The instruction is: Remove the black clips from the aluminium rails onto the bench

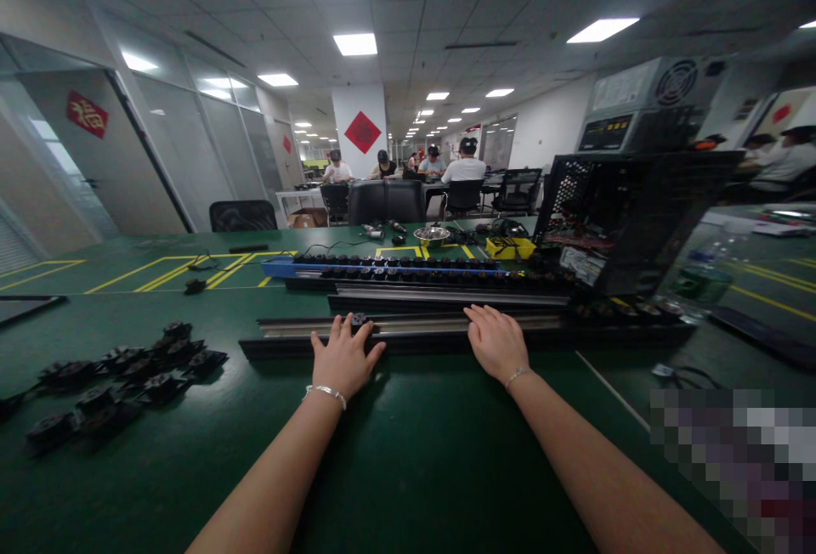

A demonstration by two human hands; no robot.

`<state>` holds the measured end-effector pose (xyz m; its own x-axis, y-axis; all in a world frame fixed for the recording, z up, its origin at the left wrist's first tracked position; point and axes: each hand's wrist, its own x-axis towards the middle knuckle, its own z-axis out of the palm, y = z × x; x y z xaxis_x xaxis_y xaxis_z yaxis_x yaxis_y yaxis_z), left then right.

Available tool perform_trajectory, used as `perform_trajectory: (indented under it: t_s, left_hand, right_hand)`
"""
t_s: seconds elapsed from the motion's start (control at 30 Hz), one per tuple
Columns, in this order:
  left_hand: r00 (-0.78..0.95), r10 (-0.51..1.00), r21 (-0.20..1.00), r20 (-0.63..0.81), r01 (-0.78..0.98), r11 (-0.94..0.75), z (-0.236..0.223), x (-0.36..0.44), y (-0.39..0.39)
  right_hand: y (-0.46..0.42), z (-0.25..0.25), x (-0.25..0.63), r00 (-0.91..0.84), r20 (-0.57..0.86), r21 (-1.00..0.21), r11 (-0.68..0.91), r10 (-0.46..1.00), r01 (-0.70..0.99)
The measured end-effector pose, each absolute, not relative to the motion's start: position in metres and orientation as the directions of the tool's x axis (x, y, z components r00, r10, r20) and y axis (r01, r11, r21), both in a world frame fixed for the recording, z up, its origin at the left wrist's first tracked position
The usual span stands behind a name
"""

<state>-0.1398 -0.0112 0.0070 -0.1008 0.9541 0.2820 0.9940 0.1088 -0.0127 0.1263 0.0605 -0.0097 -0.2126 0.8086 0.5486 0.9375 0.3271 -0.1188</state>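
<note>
A long black rail (pixel 421 343) with a metallic channel lies crosswise on the green table. My left hand (pixel 341 360) rests over its left half, fingers spread, with the fingertips at a small black part (pixel 359 319) that sits in the channel. Farther right, my right hand (pixel 501 343) lies flat on the same rail, fingers stretched out and close together, holding nothing that I can see. More black parts with round tops (pixel 628 313) line the rail's right end. Loose black parts of a similar look (pixel 162 386) lie grouped on the table at left.
Behind the rail lie another black rail (pixel 446 294) and a blue rail (pixel 278 268) set with black parts. An opened computer case (pixel 643 214) stands at right, near a clear bottle (pixel 705 269). A metal bowl (pixel 432 236) and yellow tray (pixel 510 248) sit farther back. People sit beyond.
</note>
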Motion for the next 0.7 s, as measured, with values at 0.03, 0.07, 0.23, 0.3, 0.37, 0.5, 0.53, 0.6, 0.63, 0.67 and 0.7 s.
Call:
perform_trajectory:
  t_s: [0.03,0.07,0.23,0.3,0.37,0.5,0.53,0.6,0.63,0.67,0.7]
  left_hand:
    - [-0.102,0.95,-0.013,0.294,0.994,0.11,0.006,-0.142,-0.011]
    - [-0.104,0.947,-0.013,0.306,0.993,0.113,0.005,-0.145,-0.011]
    - [-0.11,0.934,-0.018,0.339,0.992,0.124,0.001,-0.155,-0.01]
    - [-0.116,0.929,-0.017,0.352,0.991,0.131,0.0,-0.157,-0.01]
    - [-0.123,0.92,-0.015,0.371,0.99,0.139,-0.002,-0.158,-0.01]
    - [-0.127,0.907,-0.017,0.401,0.989,0.146,-0.006,-0.159,-0.011]
    - [-0.128,0.907,-0.018,0.401,0.989,0.147,-0.007,-0.159,-0.011]
    - [-0.132,0.909,-0.016,0.396,0.988,0.151,-0.006,-0.158,-0.011]
    - [-0.136,0.909,-0.015,0.394,0.988,0.154,-0.006,-0.158,-0.01]
    - [-0.141,0.909,-0.014,0.393,0.987,0.159,-0.005,-0.157,-0.01]
    - [-0.146,0.907,-0.014,0.395,0.986,0.165,-0.005,-0.157,-0.01]
  right_hand:
    - [0.061,-0.01,0.126,-0.212,0.547,-0.116,0.324,0.81,0.939]
    - [0.061,-0.01,0.126,-0.211,0.546,-0.115,0.322,0.811,0.94]
    - [0.061,-0.011,0.127,-0.208,0.54,-0.112,0.315,0.815,0.942]
    - [0.061,-0.011,0.127,-0.206,0.54,-0.115,0.314,0.816,0.942]
    - [0.061,-0.01,0.127,-0.205,0.536,-0.12,0.314,0.819,0.942]
    - [0.061,-0.01,0.127,-0.211,0.522,-0.121,0.317,0.826,0.941]
    - [0.061,-0.009,0.127,-0.212,0.521,-0.12,0.317,0.827,0.941]
    - [0.061,-0.009,0.127,-0.212,0.522,-0.12,0.317,0.826,0.941]
    - [0.061,-0.009,0.127,-0.211,0.523,-0.12,0.316,0.826,0.941]
    - [0.061,-0.009,0.127,-0.21,0.523,-0.12,0.316,0.826,0.941]
    - [0.061,-0.009,0.127,-0.21,0.523,-0.12,0.315,0.826,0.941]
